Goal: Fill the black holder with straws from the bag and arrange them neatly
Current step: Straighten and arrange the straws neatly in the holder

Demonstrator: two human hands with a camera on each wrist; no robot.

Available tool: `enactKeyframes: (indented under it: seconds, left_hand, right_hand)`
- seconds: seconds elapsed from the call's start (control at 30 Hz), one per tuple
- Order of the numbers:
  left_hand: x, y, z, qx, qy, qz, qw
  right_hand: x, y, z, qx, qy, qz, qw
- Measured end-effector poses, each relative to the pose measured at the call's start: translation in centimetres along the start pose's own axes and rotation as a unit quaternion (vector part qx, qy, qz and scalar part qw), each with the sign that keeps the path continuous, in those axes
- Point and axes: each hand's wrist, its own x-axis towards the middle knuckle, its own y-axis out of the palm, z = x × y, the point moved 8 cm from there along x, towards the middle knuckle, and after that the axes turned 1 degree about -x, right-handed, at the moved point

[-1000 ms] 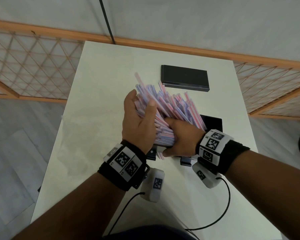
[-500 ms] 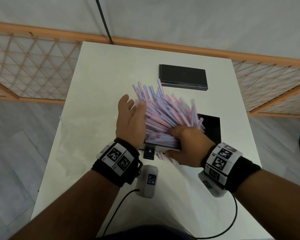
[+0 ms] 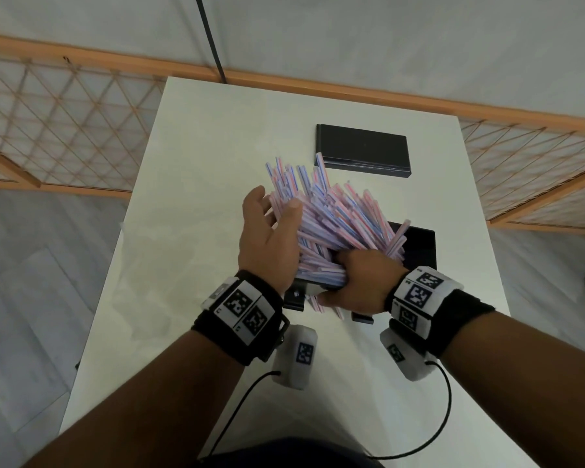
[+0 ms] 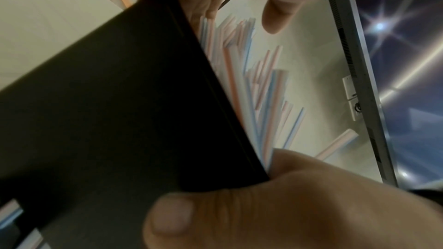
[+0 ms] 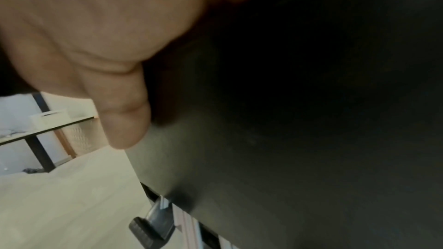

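Observation:
A thick bunch of pink, blue and white straws (image 3: pixel 338 217) fans out of the black holder (image 3: pixel 419 248) at the table's middle. My left hand (image 3: pixel 271 228) lies flat against the bunch's left side, fingers relaxed and spread. My right hand (image 3: pixel 358 282) curls over the straws' lower ends at the holder's near edge, with its thumb on the outer wall. In the left wrist view the straws (image 4: pixel 263 92) rise beside the holder's dark wall (image 4: pixel 107 111). The right wrist view is mostly the holder (image 5: pixel 311 139) with my thumb pressed on it. A few straw ends poke out under the right hand.
The black lid (image 3: pixel 362 150) lies flat behind the holder. A clear plastic bag (image 3: pixel 156 282), barely visible, lies on the white table (image 3: pixel 217 130) to the left. An orange lattice fence (image 3: pixel 65 130) runs round the table's far sides.
My left hand has let go of the bunch and now lies open against its side. The straws have spread into a wider fan and sunk lower in the holder.

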Motion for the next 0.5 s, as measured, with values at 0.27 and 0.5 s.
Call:
enactKeyframes:
  seconds: [0.27,0.5]
  left_hand:
    - [0.4,1.1,-0.3,0.052,0.036,0.063,0.996]
    - [-0.1,-0.1,-2.2,0.051,0.134,0.000,0.990]
  right_hand:
    - [1.0,-0.5,1.9,0.052,-0.027,0.043,0.997]
    - [0.2,-2.5,2.4,0.113,-0.092,-0.045,0.988]
